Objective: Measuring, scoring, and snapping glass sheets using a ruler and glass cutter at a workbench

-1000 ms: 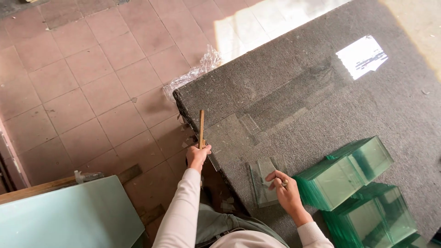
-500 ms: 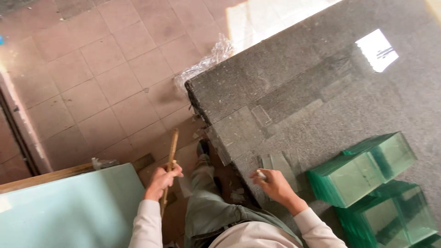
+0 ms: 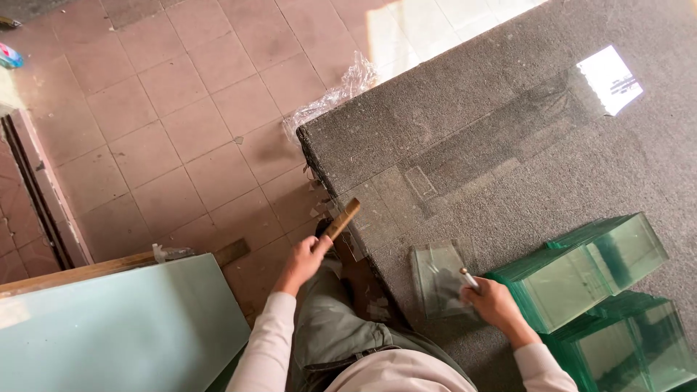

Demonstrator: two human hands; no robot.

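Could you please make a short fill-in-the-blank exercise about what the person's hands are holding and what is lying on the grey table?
1. The left hand holds a wooden ____ near the corner of the grey table.
2. The right hand rests on a small pile of clear ____ pieces.
3. The stacks of glass right of that hand have ____ edges.
4. Crumpled clear ____ lies on the tiled floor by the table's far corner.

Missing words: stick; glass; green; plastic
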